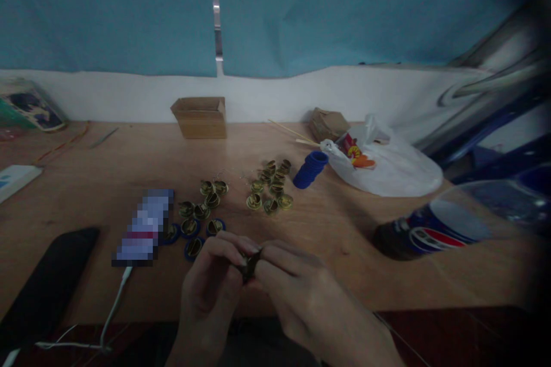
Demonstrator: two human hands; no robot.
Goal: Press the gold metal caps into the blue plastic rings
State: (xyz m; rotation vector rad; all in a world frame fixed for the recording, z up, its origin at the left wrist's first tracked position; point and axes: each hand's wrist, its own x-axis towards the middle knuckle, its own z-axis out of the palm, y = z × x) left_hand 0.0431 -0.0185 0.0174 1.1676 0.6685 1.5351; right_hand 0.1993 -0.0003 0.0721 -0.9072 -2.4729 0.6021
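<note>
Close to the table's front edge, my left hand [212, 275] and my right hand [297, 281] meet with fingertips pinched on a small dark metal piece [248, 266]. Fingers cover most of it, so its exact shape is hidden. Just beyond my left hand lie several round brass-coloured pieces with a bar across them [201, 211], the nearest ones seated in blue rings [193, 249]. A second cluster of brass-coloured round pieces [276, 188] lies farther right. Beside it stands a leaning stack of blue rings [310, 170].
A phone [144, 229] on a white cable and a black case [51, 275] lie left. An open cardboard box [201, 120] stands at the back. At right are a white plastic bag [396, 169], a crumpled brown box [329, 123] and a Pepsi bottle [430, 232].
</note>
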